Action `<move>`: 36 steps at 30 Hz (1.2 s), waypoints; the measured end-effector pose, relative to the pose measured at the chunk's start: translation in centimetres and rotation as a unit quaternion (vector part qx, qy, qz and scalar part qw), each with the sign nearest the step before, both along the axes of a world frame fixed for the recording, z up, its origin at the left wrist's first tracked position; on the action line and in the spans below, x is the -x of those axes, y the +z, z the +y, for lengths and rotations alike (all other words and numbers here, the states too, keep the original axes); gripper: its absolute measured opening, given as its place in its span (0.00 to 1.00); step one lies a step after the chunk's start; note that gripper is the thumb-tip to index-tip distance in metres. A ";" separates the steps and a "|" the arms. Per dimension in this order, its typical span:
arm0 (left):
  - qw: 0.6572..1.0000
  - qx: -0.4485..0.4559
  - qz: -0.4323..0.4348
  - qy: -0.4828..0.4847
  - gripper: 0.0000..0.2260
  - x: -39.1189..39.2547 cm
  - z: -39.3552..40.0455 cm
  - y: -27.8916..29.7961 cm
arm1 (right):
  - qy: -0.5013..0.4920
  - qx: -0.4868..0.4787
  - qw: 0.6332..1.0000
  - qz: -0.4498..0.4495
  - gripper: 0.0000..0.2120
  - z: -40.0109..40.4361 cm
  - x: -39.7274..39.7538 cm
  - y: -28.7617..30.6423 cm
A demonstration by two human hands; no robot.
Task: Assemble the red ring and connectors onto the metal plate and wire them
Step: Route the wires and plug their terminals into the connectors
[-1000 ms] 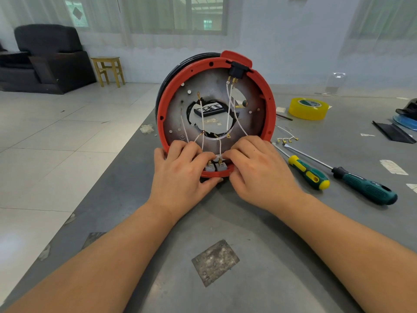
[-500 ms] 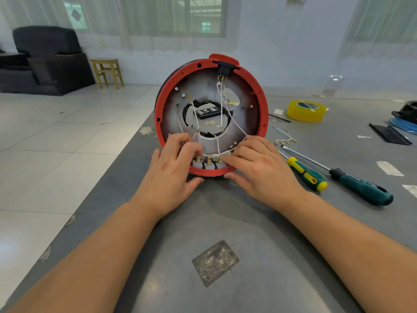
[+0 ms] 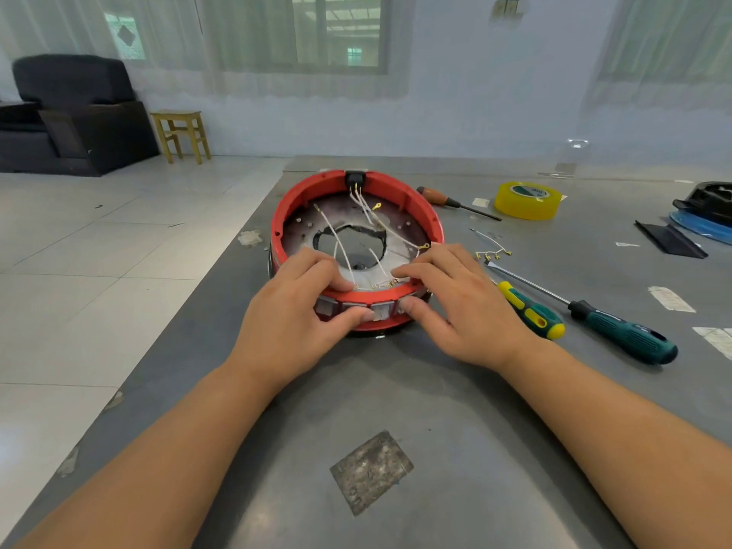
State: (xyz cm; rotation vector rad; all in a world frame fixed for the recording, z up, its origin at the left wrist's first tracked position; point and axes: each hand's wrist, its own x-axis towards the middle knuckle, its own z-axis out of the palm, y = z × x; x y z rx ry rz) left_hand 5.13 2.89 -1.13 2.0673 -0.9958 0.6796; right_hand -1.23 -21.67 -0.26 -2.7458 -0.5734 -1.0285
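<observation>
This looks like a small workshop set up in a plain room. A big gray table [image 3: 455, 410] has tools lying on it: two green screwdrivers [image 3: 530, 311] [image 3: 622, 334], one with an orange handle [image 3: 435, 194], and a roll of yellow tape [image 3: 527, 200]. Loose wires [image 3: 491, 247] and bits of paper lie there too. The floor is white tile [image 3: 99, 251]. By the wall stand a dark armchair [image 3: 67, 112] and a little wooden stool [image 3: 182, 132]. Thin curtains [image 3: 257, 45] hang over the window.
</observation>
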 end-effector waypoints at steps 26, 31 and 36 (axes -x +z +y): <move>0.975 -0.120 -0.114 0.149 0.14 3.3 -5.9 -1.1 | -0.130 -0.331 0.933 0.046 0.07 -2.7 -2.7 1.2; 0.969 -0.129 -0.127 0.168 0.16 2.3 -6.2 -2.0 | -0.282 -0.345 0.884 0.140 0.10 -8.9 -6.1 3.7; 0.967 -0.131 -0.129 0.174 0.17 1.9 -6.1 -2.4 | -0.388 -0.259 0.841 0.275 0.13 -13.8 -9.0 4.4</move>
